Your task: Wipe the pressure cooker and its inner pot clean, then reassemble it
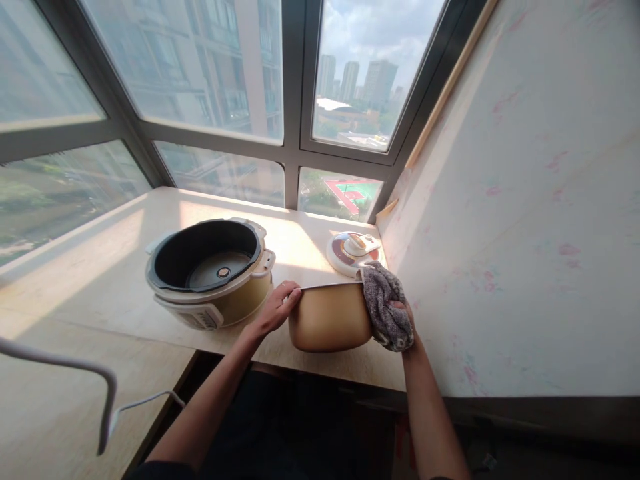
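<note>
Pot (327, 323) in left hand (275, 310), cloth (385, 307) in right

Surroundings on a sunlit window counter.
An electric cooker base (240, 303) is set on the pale counter (125, 267), its dark cavity left open and a round heating plate (223, 272) seen at the bottom. A lid (353, 252), white with a red-brown ring, is laid flat near the corner, apart from the base. A white cable (107, 400) is draped across the lower left. The counter is bounded at the right by a pale wall (525, 233) flecked with pink and at the back by a dark-framed window (295, 100), through which tall towers (365, 80) and a red-and-green sports court (353, 193) are seen.
</note>
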A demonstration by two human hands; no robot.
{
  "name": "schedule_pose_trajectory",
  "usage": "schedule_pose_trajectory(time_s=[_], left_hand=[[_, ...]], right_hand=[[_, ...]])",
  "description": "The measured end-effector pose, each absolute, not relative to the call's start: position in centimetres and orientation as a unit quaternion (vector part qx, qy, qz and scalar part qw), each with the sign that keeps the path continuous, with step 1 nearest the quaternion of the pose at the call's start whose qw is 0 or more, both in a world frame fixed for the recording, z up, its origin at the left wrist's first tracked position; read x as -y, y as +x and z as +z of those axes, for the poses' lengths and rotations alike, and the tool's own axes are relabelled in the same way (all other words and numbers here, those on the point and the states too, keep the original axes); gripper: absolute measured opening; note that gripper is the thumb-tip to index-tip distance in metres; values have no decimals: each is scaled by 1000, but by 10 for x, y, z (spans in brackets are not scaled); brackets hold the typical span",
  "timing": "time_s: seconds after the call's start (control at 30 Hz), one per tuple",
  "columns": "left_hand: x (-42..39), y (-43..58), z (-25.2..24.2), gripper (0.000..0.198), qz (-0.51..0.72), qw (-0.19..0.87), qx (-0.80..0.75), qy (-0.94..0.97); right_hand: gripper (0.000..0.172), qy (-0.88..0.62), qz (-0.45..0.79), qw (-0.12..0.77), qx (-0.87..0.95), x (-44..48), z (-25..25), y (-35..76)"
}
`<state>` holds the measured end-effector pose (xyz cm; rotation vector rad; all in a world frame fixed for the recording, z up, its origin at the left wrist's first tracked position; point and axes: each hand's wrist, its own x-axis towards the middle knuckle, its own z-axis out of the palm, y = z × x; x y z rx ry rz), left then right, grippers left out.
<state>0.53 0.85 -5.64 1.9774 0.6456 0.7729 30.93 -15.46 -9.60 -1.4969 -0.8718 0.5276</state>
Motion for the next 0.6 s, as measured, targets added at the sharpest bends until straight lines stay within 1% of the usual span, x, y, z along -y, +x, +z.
schedule_pose_trajectory(time_s=[0.1,0.2,0.23,0.33,0.4,0.5,0.6], left_hand=[[-11,-1,-41,40,263,400,-198,855],[1,4,-22,32,223,316,-160,908],[9,8,-14,32,210,277,-169,922],[35,26,5,42,168,169,-195,951],[51,40,15,36,145,123,-197,962],[66,58,22,21,130,88,-218,963],[70,71,21,18,139,79,-271,949]], right_hand=[[41,-637,287,646,308,169,-105,305],[40,-641,273,652,298,181,-106,295],[39,-643,267,652,300,185,-105,291],[33,-643,250,659,299,195,-99,279],[29,-643,245,660,302,201,-92,269],[28,-647,223,660,311,204,-81,253],[31,-655,189,661,312,205,-71,234]])
